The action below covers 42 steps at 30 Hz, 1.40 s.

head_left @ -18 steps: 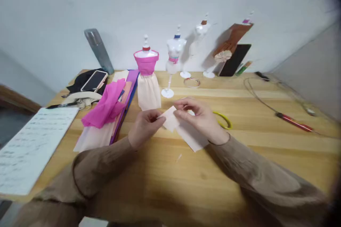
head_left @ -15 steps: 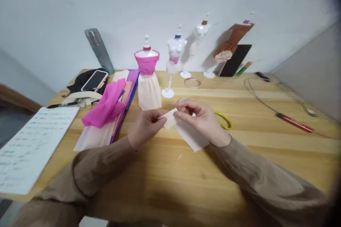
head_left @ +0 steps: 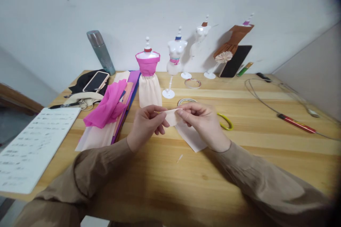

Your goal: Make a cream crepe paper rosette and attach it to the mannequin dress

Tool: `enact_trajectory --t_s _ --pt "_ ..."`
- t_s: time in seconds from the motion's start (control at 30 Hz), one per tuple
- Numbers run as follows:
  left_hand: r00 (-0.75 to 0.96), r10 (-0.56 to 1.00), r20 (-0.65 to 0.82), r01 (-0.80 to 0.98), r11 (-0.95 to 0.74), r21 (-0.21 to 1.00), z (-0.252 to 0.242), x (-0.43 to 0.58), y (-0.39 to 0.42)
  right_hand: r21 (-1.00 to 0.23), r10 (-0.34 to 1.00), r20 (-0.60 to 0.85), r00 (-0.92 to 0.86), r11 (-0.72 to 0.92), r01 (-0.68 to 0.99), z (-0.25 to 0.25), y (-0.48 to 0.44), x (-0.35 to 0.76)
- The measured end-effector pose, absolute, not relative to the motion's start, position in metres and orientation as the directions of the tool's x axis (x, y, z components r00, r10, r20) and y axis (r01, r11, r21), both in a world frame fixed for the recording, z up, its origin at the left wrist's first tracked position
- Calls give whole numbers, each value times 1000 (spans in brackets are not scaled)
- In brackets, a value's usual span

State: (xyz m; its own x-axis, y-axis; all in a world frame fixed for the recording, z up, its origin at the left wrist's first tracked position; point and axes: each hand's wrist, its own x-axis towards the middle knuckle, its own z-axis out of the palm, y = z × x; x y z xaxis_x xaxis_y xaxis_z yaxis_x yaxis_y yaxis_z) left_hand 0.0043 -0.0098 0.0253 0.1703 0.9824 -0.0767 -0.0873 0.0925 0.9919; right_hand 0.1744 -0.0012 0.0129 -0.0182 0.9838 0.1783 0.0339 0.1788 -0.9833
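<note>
Both hands are up off the table point(head_left: 186, 188), pinching 1 small cream piece point(head_left: 172, 117) between them.
- Left hand point(head_left: 145, 124): thumb and forefinger closed on the piece's left edge, other fingers curled in.
- Right hand point(head_left: 204, 122): thumb and forefinger closed on its right edge, knuckles up.
- The piece spans the gap between the 2 sets of fingertips, roughly level, top edge folded or curled. Can't tell if it is paper or fabric.
- Larger cream sheet point(head_left: 191, 139): flat on the table, directly under the right fingers and palm, partly covered by the hand.
- Tape roll point(head_left: 186, 100): just beyond the right fingertips.
- Yellow-green ring point(head_left: 227, 123): just outside the right hand, on the little-finger side.
- Dress form in pink top and cream skirt point(head_left: 148, 78): beyond the left fingertips, near.
- Bare white dress form point(head_left: 174, 60): further out, beyond the gap between the fingers.
- Pink tissue point(head_left: 109, 104) on a stack of coloured sheets: outboard of the left fingers.
- Tiny scrap point(head_left: 179, 158): on the table, nearer the body than the fingers.
- Red-handled tool point(head_left: 295, 123): well apart from the right fingers, far outboard.
</note>
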Motion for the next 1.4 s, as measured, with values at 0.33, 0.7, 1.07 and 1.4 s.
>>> enact_trajectory --t_s 0.33,0.7,1.07,1.4 --pt "93 995 -28 -131 40 991 22 10 -9 -984 989 144 18 146 -105 12 -2 172" --pt "114 993 -19 -188 41 981 27 9 -10 -963 997 77 -22 69 -259 6 0 172" --pt "69 995 68 -178 -55 982 32 8 -17 -948 983 176 -53 155 -278 10 -6 171" --pt "138 980 141 -153 -119 981 28 6 -17 -944 982 177 -58 153 -293 11 -8 172"
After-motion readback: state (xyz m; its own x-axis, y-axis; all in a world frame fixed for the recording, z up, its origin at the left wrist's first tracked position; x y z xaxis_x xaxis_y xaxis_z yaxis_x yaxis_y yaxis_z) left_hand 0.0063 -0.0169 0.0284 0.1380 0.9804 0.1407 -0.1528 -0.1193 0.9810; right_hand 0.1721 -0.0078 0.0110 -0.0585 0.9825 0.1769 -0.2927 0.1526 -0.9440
